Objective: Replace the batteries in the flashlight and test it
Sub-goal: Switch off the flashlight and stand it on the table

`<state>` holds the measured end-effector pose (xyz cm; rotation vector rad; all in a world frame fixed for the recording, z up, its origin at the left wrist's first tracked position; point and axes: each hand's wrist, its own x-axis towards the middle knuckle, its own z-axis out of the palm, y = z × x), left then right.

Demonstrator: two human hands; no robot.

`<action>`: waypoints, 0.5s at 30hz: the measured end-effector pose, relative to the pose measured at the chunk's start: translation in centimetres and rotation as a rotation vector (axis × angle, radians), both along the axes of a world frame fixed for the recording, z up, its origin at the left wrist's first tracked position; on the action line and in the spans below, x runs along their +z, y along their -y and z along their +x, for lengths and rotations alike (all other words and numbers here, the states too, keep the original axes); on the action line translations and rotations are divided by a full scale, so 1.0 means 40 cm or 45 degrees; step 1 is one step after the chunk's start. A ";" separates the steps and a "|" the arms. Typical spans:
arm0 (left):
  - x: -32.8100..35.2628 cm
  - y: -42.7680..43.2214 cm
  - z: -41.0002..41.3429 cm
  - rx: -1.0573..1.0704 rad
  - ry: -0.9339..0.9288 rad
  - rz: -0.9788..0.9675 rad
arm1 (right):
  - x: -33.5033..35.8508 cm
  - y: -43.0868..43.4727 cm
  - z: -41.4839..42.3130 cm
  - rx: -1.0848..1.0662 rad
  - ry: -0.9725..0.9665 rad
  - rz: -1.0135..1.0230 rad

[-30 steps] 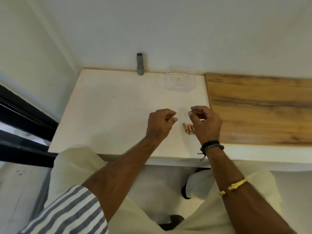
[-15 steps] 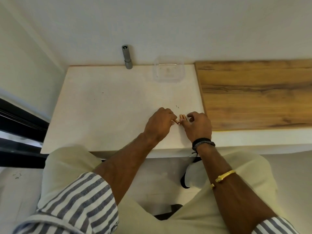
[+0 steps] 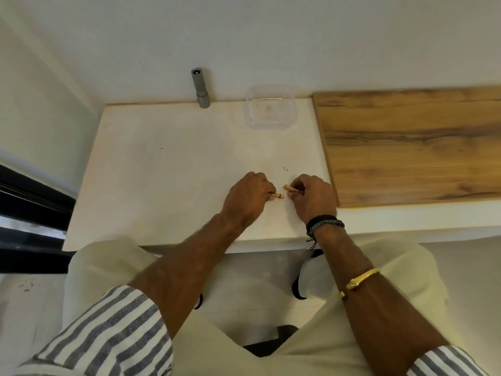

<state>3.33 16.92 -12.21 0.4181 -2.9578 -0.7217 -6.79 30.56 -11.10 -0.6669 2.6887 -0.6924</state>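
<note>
A grey flashlight stands upright at the back edge of the white table, against the wall. My left hand pinches a copper-coloured battery near the table's front. My right hand holds a second copper battery a little to the right; the two batteries are slightly apart. Whether more batteries lie under my hands is hidden.
A clear plastic container sits at the back of the white table, right of the flashlight. A wooden board covers the surface to the right. My knees are under the table's front edge.
Both hands came down onto the batteries that lay on the table and each picked one up. The hands have drawn slightly apart. The view has shifted a little.
</note>
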 end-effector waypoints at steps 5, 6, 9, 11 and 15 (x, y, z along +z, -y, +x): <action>-0.005 0.018 -0.009 0.060 -0.070 0.027 | 0.009 0.022 -0.013 0.030 -0.034 -0.013; 0.002 0.027 -0.015 0.088 -0.112 0.036 | 0.015 0.032 -0.023 0.032 -0.042 -0.037; 0.035 0.066 -0.046 0.152 -0.212 -0.004 | 0.044 0.076 -0.066 0.068 -0.080 -0.105; 0.064 0.104 -0.085 0.168 -0.245 -0.070 | 0.069 0.120 -0.109 0.087 -0.104 -0.158; 0.124 0.184 -0.176 0.242 -0.326 -0.110 | 0.117 0.221 -0.208 0.140 -0.210 -0.211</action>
